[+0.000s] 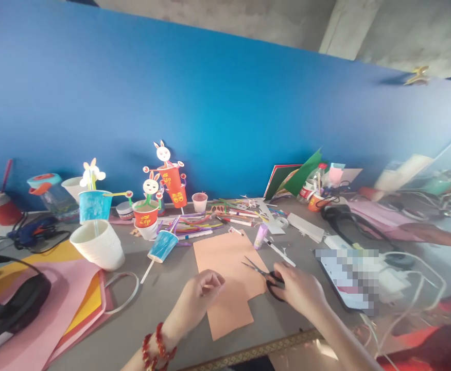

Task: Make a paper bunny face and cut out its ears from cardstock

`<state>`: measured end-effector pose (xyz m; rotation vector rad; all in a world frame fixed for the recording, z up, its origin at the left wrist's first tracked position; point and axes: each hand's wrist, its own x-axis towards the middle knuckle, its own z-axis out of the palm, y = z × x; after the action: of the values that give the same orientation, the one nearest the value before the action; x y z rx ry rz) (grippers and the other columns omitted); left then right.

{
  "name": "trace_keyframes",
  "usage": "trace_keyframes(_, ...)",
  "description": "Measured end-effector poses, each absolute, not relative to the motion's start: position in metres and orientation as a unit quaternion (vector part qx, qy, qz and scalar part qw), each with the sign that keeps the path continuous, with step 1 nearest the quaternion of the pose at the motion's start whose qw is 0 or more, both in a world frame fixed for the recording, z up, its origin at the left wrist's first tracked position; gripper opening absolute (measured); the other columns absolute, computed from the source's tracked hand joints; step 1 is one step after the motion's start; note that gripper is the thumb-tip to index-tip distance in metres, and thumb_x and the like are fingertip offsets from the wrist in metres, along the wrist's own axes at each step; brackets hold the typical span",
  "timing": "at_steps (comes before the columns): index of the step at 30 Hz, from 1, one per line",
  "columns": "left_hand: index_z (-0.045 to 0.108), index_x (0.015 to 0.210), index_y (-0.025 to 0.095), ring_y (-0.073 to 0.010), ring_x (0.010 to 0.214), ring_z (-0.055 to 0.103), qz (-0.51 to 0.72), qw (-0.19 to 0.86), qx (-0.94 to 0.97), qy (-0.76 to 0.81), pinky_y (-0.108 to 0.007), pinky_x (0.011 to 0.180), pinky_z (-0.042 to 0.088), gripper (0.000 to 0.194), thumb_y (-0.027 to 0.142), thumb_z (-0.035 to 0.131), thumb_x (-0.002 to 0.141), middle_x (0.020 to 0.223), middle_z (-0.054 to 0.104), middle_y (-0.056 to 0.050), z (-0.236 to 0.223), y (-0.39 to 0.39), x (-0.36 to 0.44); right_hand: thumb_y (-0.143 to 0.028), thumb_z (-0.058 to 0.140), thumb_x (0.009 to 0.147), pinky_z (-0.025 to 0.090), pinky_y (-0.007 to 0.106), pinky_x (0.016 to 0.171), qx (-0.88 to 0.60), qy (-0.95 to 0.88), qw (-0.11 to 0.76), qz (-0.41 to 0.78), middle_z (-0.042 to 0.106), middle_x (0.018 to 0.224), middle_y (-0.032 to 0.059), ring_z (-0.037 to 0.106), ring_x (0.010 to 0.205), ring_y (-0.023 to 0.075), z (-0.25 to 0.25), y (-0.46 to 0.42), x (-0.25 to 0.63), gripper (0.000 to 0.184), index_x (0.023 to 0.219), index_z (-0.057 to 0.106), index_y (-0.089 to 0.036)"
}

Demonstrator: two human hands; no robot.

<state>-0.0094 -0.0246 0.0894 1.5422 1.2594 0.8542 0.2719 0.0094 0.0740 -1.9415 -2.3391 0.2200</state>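
My right hand [302, 288] has its fingers on the black handles of a pair of scissors [257, 268]. The blades lie slightly apart over the right edge of an orange sheet of paper [225, 263], which has a piece cut out of its lower right side. Above the sheet's left part is my left hand [196, 299], fingers curled and thumb against them; whatever they may hold is hidden. A purple glue stick [261, 236] stands past the scissors. Left of the paper, a small blue paper cup [163, 246] on a white stick lies tilted.
Paper-cup rabbit figures [147, 214] stand by the blue partition [225, 113]. A stack of white cups [98, 245] and pink sheets [55, 304] are at left. Markers [241, 221] and pipe cleaners lie behind the paper. A phone [345, 278] rests at right; another person's arm [437, 234] reaches in beyond.
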Motion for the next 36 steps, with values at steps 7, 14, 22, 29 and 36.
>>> trace_keyframes(7,0.055,0.077,0.021,-0.0191,0.079,0.062,0.295,0.351,0.693,0.556,-0.029,0.073,0.045,0.009,0.021,0.049,0.084,0.102,0.069,-0.006,0.073,-0.021,-0.019,-0.042,0.081,0.070,0.039,0.021,0.059,-0.519,-0.823,-0.003,0.231,0.076,0.087,-0.0046,0.068,0.076,0.0174,0.117,0.045,0.298,0.028,0.091,0.071,-0.027)
trace_keyframes(14,0.056,0.079,0.022,-0.0167,0.064,0.054,0.295,0.308,0.699,0.574,-0.026,0.060,0.041,0.009,0.018,0.048,0.082,0.079,0.063,-0.001,0.063,-0.018,-0.018,-0.025,0.036,0.104,0.048,0.032,0.090,-0.609,-0.788,0.071,-0.059,0.055,0.144,0.0096,0.060,0.119,0.0239,0.184,0.200,0.309,0.035,0.131,0.058,-0.022)
trace_keyframes(22,0.059,0.080,0.021,-0.0154,0.061,0.056,0.310,0.321,0.703,0.553,-0.024,0.060,0.044,0.011,0.015,0.050,0.080,0.083,0.065,-0.003,0.060,-0.018,-0.021,-0.032,0.061,0.098,0.057,0.042,0.086,-0.676,-0.722,-0.069,-0.133,0.066,0.118,0.0084,0.067,0.100,0.0219,0.151,0.252,0.329,0.026,0.117,0.064,-0.015)
trace_keyframes(29,0.049,0.074,0.023,-0.0174,0.072,0.062,0.292,0.298,0.725,0.548,-0.025,0.067,0.047,0.012,0.012,0.046,0.079,0.091,0.066,-0.004,0.068,-0.017,-0.017,-0.026,0.056,0.100,0.057,0.037,0.079,-0.685,-0.701,-0.111,-0.165,0.064,0.124,0.0104,0.068,0.091,0.0198,0.127,0.221,0.372,0.024,0.121,0.062,-0.014)
trace_keyframes(36,0.050,0.075,0.023,-0.0168,0.068,0.060,0.295,0.299,0.719,0.553,-0.024,0.065,0.046,0.012,0.012,0.048,0.079,0.088,0.066,-0.003,0.068,-0.017,-0.018,-0.031,0.061,0.098,0.057,0.043,0.085,-0.675,-0.706,-0.125,-0.172,0.067,0.115,0.0081,0.067,0.099,0.0222,0.134,0.256,0.354,0.030,0.123,0.061,-0.015)
